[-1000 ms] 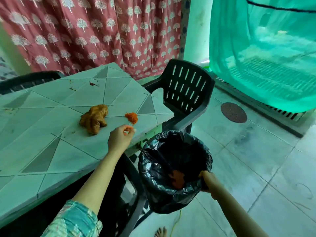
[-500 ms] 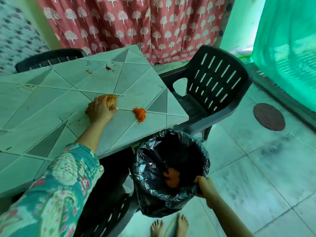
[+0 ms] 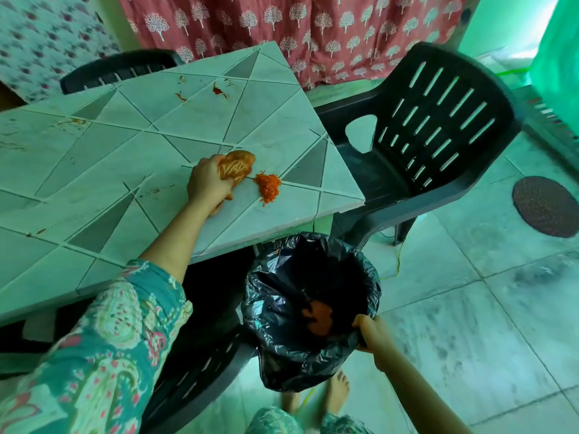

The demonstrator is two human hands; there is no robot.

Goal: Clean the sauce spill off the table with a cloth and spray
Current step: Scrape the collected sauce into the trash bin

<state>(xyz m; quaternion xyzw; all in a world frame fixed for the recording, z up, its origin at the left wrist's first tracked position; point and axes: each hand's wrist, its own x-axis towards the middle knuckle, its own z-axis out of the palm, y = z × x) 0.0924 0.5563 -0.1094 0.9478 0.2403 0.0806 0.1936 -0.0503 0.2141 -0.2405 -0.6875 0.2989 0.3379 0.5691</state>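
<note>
A left hand [image 3: 205, 183] bunches the cloth [image 3: 238, 166] on the worktop [image 3: 109, 151], fingers curled round its near end, just beside the crumbly orange spill [image 3: 268, 184]. Soft and light, the cloth is probably sauce-slick. The arm stretches forward, wrist low. The right hand [image 3: 371, 335] grips the bin [image 3: 282, 355] rim below the corner.

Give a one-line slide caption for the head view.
Left hand grips cloth beside the orange spill on the table; right hand holds a bin below.
</note>
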